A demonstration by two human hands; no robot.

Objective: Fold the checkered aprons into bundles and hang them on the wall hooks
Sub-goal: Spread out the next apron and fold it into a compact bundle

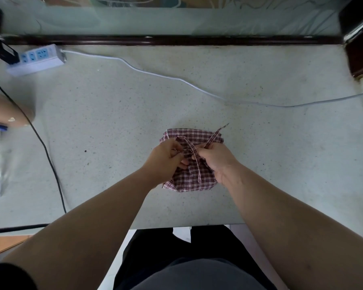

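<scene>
The ties (197, 170) of the checkered apron (195, 133) are pinched by both hands. Left hand (166, 156) is at 9 o'clock, right hand (216, 159) at 3.

I logged the wearer's clothing as follows. Torso: a grey top (197, 275), seen at the lower edge of the view. Left upper arm: a dark short sleeve (6, 277), in the lower left corner. Legs: black trousers (153, 248). Both forearms (105, 218) were bare, as were the left hand (166, 158) and right hand (216, 162)
</scene>
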